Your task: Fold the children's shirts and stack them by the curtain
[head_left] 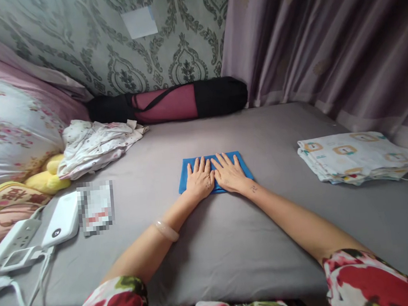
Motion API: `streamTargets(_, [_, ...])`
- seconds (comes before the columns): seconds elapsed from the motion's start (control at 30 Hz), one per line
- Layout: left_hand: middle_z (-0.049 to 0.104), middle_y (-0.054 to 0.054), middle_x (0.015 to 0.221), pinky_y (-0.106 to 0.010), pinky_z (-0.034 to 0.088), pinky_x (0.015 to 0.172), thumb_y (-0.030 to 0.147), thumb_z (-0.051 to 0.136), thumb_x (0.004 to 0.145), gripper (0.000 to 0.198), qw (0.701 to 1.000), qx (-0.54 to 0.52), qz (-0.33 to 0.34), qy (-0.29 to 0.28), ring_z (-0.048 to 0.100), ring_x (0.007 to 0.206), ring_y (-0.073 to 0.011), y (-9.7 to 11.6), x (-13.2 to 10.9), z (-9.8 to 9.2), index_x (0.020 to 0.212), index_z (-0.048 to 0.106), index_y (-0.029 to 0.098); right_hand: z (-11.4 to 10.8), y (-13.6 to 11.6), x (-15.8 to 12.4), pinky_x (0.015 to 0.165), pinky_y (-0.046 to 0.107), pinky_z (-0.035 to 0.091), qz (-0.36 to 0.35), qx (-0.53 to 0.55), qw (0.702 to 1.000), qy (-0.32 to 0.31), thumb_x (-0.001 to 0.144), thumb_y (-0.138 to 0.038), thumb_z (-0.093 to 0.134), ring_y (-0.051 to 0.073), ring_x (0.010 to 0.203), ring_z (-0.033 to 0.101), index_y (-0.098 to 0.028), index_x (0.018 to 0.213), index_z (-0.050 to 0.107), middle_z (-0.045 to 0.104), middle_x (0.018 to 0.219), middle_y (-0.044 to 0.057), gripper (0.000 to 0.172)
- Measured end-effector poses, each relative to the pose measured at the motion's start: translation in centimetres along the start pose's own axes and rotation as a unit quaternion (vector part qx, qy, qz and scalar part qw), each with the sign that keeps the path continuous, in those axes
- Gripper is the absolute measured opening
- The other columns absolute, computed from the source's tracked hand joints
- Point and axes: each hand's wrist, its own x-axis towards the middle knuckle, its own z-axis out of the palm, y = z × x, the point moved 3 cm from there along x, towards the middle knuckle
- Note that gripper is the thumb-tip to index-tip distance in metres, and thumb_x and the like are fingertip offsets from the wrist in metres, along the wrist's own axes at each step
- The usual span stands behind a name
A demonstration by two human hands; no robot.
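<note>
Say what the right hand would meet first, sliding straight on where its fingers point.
Beyond the folded blue cloth under it, the right hand would probably meet the maroon-and-black carry bag first; depth is hard to judge.

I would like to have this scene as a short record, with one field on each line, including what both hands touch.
left hand: flat, palm down on the folded blue cloth
left hand point
</note>
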Motion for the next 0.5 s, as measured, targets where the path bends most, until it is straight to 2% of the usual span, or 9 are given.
streamTargets(0.17, [0.028, -0.014, 0.156, -0.058, 0.018, 0.114, 0.037, 0.023, 0.098, 0.056, 1.0, -0.006, 0.0, -0.019, 0.022, 0.144, -0.0317, 0.1, 0.2, -0.5, 0.147, 0.034, 0.012, -0.3, 0.0, -0.1, 0.113, 0.061, 0.013, -0.005, 0.002, 1.0, -0.002, 0.095, -0.03, 0.027, 0.032, 0.144, 0.02, -0.015, 0.148, 0.037, 0.025, 0.157, 0.011, 0.056])
streamTargets(0.33, [0.031, -0.016, 0.154, -0.057, 0.023, 0.114, 0.039, 0.03, 0.097, 0.055, 0.999, -0.028, 0.0, -0.037, 0.025, 0.144, -0.0309, -0.3, 0.3, -1.8, 0.144, 0.037, 0.012, -0.6, 0.6, 0.0, 0.115, 0.055, 0.015, -0.01, 0.025, 1.0, -0.01, 0.095, -0.028, 0.025, 0.029, 0.144, 0.022, -0.011, 0.148, 0.035, 0.025, 0.157, 0.014, 0.056])
streamTargets(0.5, [0.03, -0.02, 0.154, -0.055, 0.019, 0.116, 0.041, 0.026, 0.098, 0.058, 1.0, -0.012, -0.028, -0.006, 0.022, 0.145, -0.0317, -1.6, 0.2, -2.7, 0.144, 0.037, 0.006, -1.3, 2.0, 0.0, 0.117, 0.048, 0.013, 0.042, 0.025, 0.998, 0.033, 0.097, -0.031, 0.024, 0.028, 0.145, 0.02, -0.003, 0.147, 0.032, 0.025, 0.156, 0.018, 0.059])
